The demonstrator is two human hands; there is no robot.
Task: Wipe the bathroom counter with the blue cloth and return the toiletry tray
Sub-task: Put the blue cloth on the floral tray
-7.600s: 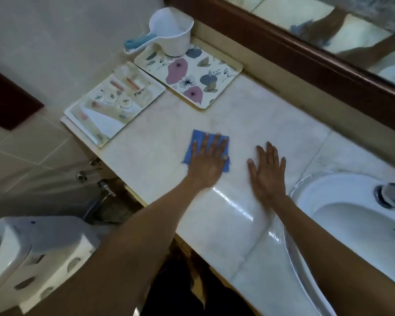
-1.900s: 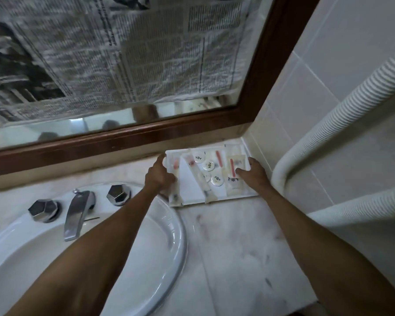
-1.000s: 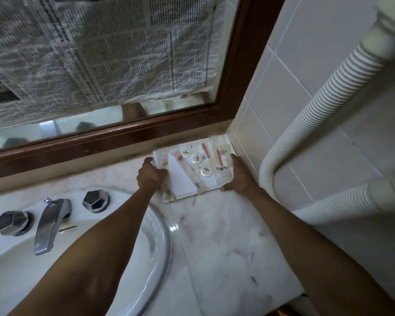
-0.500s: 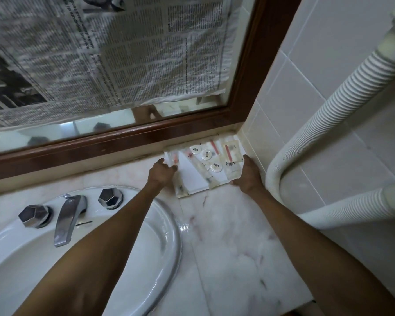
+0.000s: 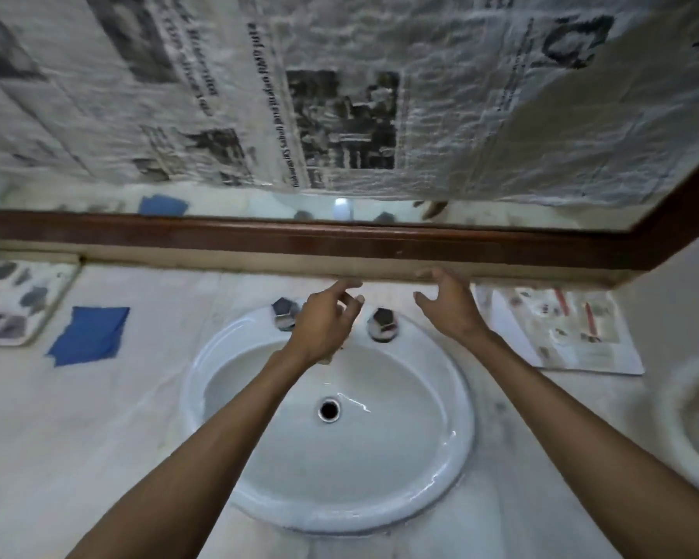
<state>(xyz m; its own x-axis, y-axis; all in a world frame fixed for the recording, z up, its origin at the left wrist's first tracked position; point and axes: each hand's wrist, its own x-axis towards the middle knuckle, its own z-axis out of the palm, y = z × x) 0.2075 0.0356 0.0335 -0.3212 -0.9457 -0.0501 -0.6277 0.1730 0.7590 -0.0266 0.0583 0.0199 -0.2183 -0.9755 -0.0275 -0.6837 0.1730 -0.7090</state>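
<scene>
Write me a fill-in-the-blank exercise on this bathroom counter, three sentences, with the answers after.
1. The blue cloth lies on the counter to the ____ of the sink.
2. The toiletry tray sits in the counter's far ____ corner, below the mirror frame.
3. The left hand and right hand hold ____.

Answers: left; right; nothing

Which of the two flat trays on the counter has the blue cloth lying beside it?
The flower-patterned tray at the far left; the blue cloth lies just right of it. The white toiletry tray, holding small packets, sits alone right of the white round sink.
</scene>
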